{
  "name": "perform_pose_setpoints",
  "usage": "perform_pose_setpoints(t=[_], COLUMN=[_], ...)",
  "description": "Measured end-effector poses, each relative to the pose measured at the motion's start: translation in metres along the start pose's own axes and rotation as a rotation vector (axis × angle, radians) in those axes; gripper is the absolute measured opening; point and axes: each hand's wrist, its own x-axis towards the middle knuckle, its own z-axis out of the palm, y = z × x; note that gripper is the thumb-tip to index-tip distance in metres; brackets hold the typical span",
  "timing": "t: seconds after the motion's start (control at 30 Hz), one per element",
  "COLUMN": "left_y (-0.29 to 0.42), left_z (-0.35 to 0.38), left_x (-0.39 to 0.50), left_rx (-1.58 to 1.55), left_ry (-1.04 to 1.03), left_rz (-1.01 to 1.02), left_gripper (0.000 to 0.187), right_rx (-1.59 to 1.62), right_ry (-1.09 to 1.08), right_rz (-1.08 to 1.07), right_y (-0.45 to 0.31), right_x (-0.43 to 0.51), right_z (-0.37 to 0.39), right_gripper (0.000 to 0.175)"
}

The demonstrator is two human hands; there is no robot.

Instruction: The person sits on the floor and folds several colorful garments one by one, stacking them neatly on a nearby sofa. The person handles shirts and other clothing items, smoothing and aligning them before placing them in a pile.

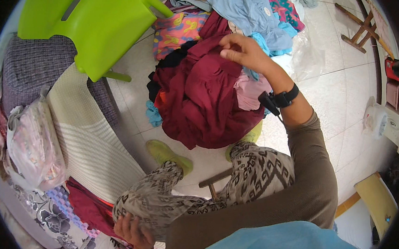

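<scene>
A large maroon garment (201,100) lies heaped on the tiled floor in front of my feet. Over its upper right part reaches my right hand (244,52), fingers curled, thumb and fingertips by the maroon cloth; whether they pinch it is unclear. My left hand (134,231) rests on my left knee, fingers a little spread, holding nothing. Around the maroon cloth lie a pink garment (252,89), a light blue shirt (243,7), a colourful printed cloth (179,32) and black cloth (172,60).
A green plastic chair (109,23) stands at upper left beside a grey upholstered seat (35,63). A cream knitted cover (82,132) and a clear plastic bag of cloth (36,149) lie at left. A folding wooden stand (359,30) is at upper right.
</scene>
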Motion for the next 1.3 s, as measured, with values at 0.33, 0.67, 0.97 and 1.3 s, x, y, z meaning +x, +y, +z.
perform_pose_setpoints(t=[0.33, 0.67, 0.97, 1.3], left_y=[-0.001, 0.004, 0.019, 0.024], left_z=[-0.002, -0.003, 0.007, 0.015], left_x=[-0.003, -0.002, 0.004, 0.002], left_rx=[0.013, -0.011, -0.055, -0.126], left_ry=[-0.007, 0.007, 0.213, 0.417], left_rz=[0.017, -0.003, -0.013, 0.007], left_gripper=[0.027, 0.023, 0.025, 0.024], right_rx=[-0.982, -0.436, 0.102, -1.077], right_ry=[-0.134, 0.172, 0.106, -0.243], right_rz=[-0.066, -0.051, 0.159, -0.517], right_y=[0.079, 0.113, 0.027, 0.017], right_x=[-0.046, -0.053, -0.161, -0.130], right_z=[0.068, 0.055, 0.061, 0.120], right_gripper=[0.032, 0.038, 0.024, 0.062])
